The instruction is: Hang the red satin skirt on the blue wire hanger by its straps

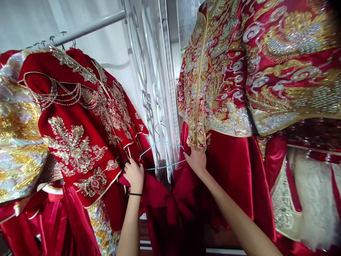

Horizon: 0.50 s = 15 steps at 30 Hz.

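Observation:
A dark red garment with a large bow (174, 204) hangs between my two hands. A thin light-blue hanger (165, 142) with a dark wire hook stands upright at its top. My left hand (134, 176), a black band at the wrist, is closed on the garment's upper left corner by the hanger's left end. Closed at the opposite corner, my right hand (195, 160) is beside the hanger's right end, just under the front hem of an embroidered jacket (213, 78). Its fingertips are partly hidden, as is the cloth in them.
At left, a red jacket with silver beading (77, 142) hangs from a white rail (90, 28) among other garments. White scrolled metalwork (146, 92) stands behind the hanger. Right of my arm hang a red satin skirt (231, 170), another embroidered jacket (293, 67) and white fabric (314, 199).

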Each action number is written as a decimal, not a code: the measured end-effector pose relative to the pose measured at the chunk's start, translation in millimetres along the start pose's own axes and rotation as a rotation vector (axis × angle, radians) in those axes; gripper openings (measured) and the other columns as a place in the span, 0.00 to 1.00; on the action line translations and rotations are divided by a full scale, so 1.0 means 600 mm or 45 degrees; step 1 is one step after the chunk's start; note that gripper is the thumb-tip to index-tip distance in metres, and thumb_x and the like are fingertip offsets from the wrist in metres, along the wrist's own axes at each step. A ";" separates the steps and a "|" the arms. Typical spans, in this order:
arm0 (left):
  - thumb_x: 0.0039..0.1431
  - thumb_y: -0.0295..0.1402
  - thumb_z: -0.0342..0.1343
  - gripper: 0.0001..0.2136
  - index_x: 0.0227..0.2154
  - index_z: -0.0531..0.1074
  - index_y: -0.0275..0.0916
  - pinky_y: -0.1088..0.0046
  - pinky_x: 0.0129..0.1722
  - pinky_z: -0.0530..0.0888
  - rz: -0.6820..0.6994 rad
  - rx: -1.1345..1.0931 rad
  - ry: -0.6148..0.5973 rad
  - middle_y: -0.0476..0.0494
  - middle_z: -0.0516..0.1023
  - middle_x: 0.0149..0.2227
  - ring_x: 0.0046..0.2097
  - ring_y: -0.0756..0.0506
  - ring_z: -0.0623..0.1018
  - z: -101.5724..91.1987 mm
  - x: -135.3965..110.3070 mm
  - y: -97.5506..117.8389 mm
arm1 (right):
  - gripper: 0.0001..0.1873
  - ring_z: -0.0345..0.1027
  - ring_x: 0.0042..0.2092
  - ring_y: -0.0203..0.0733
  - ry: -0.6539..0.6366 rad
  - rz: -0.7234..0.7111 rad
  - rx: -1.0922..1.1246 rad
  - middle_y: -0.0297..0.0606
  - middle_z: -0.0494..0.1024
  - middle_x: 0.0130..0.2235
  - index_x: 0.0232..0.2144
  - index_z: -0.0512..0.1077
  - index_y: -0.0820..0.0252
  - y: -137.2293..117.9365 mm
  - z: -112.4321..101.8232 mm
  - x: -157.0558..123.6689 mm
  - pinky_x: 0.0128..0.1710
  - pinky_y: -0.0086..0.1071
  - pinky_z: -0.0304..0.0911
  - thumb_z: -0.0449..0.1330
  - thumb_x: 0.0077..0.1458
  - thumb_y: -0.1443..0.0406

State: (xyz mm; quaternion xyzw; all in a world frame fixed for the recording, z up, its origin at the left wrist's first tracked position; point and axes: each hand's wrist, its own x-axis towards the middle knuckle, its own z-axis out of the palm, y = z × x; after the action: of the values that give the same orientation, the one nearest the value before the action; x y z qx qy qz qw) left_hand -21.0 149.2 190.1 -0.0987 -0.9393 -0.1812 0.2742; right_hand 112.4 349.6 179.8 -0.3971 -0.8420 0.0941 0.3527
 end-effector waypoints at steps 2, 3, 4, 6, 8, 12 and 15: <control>0.56 0.34 0.43 0.17 0.45 0.64 0.30 0.65 0.32 0.70 0.064 0.044 -0.012 0.31 0.72 0.38 0.38 0.37 0.75 -0.002 0.004 -0.005 | 0.22 0.67 0.45 0.50 -0.037 -0.043 -0.079 0.47 0.74 0.44 0.51 0.63 0.61 0.009 -0.010 0.000 0.44 0.39 0.60 0.51 0.55 0.60; 0.56 0.32 0.42 0.15 0.44 0.65 0.30 0.66 0.32 0.70 0.093 0.058 -0.031 0.32 0.73 0.37 0.37 0.38 0.76 -0.003 0.006 -0.008 | 0.22 0.69 0.43 0.50 -0.056 -0.052 -0.123 0.47 0.75 0.43 0.51 0.64 0.61 0.012 -0.016 0.000 0.42 0.38 0.61 0.50 0.55 0.60; 0.57 0.30 0.41 0.15 0.43 0.66 0.30 0.67 0.31 0.69 0.120 0.067 -0.058 0.32 0.74 0.36 0.36 0.39 0.77 -0.004 0.008 -0.011 | 0.21 0.70 0.41 0.50 -0.075 -0.061 -0.165 0.48 0.75 0.42 0.50 0.64 0.61 0.014 -0.021 0.000 0.39 0.38 0.62 0.49 0.55 0.60; 0.57 0.28 0.39 0.14 0.40 0.67 0.30 0.68 0.31 0.69 0.160 0.078 -0.117 0.32 0.75 0.34 0.35 0.40 0.77 -0.009 0.012 -0.017 | 0.19 0.71 0.39 0.50 -0.104 -0.075 -0.239 0.49 0.76 0.39 0.47 0.67 0.63 0.015 -0.032 0.001 0.37 0.37 0.62 0.48 0.56 0.62; 0.57 0.28 0.38 0.14 0.38 0.68 0.30 0.68 0.32 0.69 0.186 0.080 -0.154 0.31 0.76 0.33 0.35 0.39 0.77 -0.016 0.017 -0.023 | 0.17 0.71 0.39 0.51 -0.142 -0.093 -0.282 0.49 0.77 0.37 0.44 0.69 0.63 0.015 -0.042 0.005 0.35 0.37 0.62 0.48 0.55 0.63; 0.56 0.30 0.40 0.14 0.35 0.70 0.31 0.66 0.33 0.69 0.201 0.031 -0.157 0.30 0.76 0.33 0.37 0.36 0.77 -0.026 0.040 -0.047 | 0.17 0.71 0.40 0.52 -0.233 -0.081 -0.276 0.50 0.76 0.38 0.38 0.72 0.64 0.023 -0.065 0.024 0.36 0.37 0.62 0.47 0.54 0.63; 0.53 0.32 0.43 0.13 0.33 0.71 0.32 0.65 0.34 0.69 0.123 -0.041 -0.161 0.29 0.77 0.33 0.37 0.36 0.76 -0.022 0.068 -0.081 | 0.18 0.70 0.41 0.52 -0.278 -0.012 -0.200 0.52 0.75 0.38 0.35 0.73 0.65 0.041 -0.074 0.042 0.35 0.36 0.61 0.47 0.54 0.61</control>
State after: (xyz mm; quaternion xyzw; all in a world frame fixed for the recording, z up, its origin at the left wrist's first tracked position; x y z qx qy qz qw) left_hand -62.5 102.9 209.3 -0.1597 -0.9458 -0.1763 0.2210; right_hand 145.6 379.1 214.7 -0.4070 -0.8821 0.0689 0.2270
